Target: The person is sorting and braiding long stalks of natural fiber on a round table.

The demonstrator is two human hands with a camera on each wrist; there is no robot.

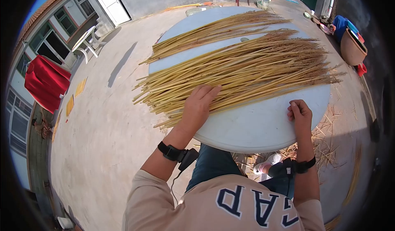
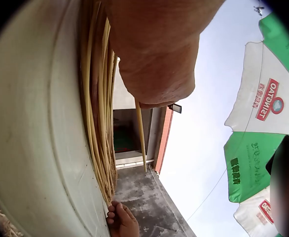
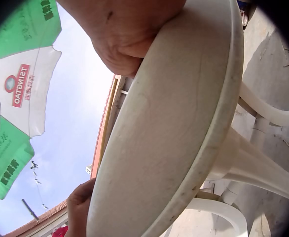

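Note:
Long straw-coloured stalks with feathery brown heads lie in a broad pile (image 1: pixel 242 68) across a round pale table (image 1: pixel 255 128). My left hand (image 1: pixel 201 103) is over the near side of this pile, towards the cut ends. In the left wrist view, one stalk (image 2: pixel 141 136) sticks out from under the left fingers, raised off the others, and the hand pinches it. My right hand (image 1: pixel 301 115) hovers near the table's right edge, fingers loosely curled with nothing visible in them. The right wrist view shows its knuckles close over the bare tabletop.
A second, thinner row of stalks (image 1: pixel 214 31) lies on the table's far side. Straw scraps (image 1: pixel 329 144) litter the ground at right. A clay pot (image 1: pixel 353 47) stands by the right wall, a white chair (image 1: pixel 87 43) at the far left. A Tsingtao parasol (image 2: pixel 270 98) spreads overhead.

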